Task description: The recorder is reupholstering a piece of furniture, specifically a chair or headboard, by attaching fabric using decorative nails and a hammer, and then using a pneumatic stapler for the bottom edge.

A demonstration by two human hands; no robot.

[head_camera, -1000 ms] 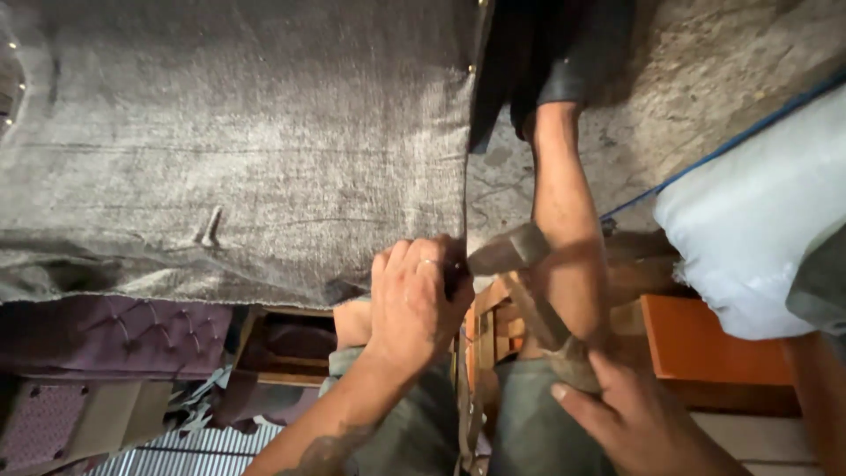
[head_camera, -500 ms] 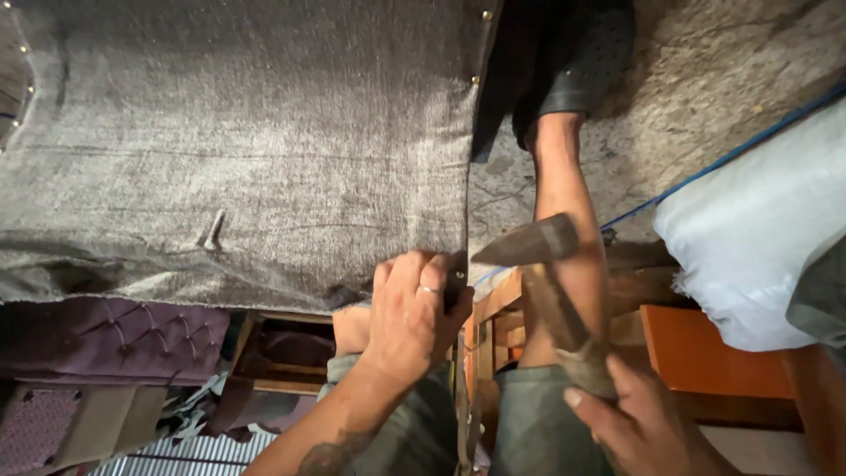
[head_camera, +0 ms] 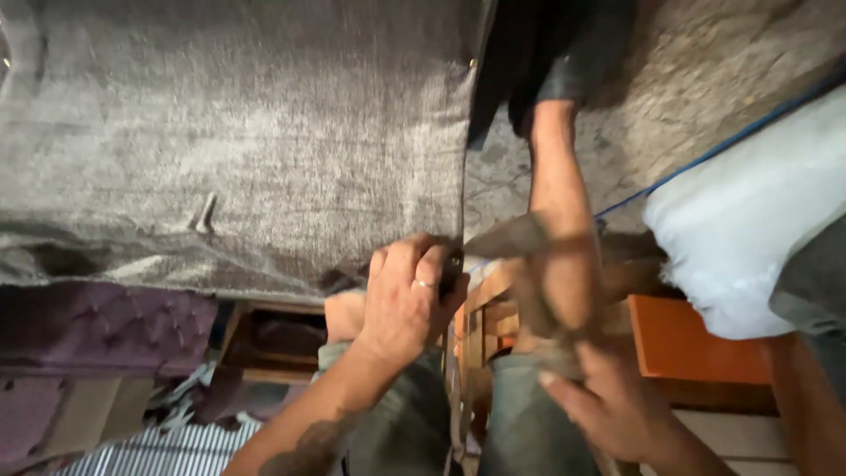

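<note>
We've brought the hammer (head_camera: 529,264) down since a sec ago, its blurred head now just beside the left hand (head_camera: 407,304), which stays closed pinching the grey fabric (head_camera: 264,150) at the frame edge, w/ right hand (head_camera: 608,401) wrapped round the handle – mid-strike, we reckon.

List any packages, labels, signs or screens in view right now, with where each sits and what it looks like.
No labels, signs or screens show.
White sack: right side, bulging and rounded, pale white, with a blue cord running along its upper edge.
Nothing else looks like a package; the left hand grips the edge of the grey fabric, and the right hand holds a blurred hammer.
</note>
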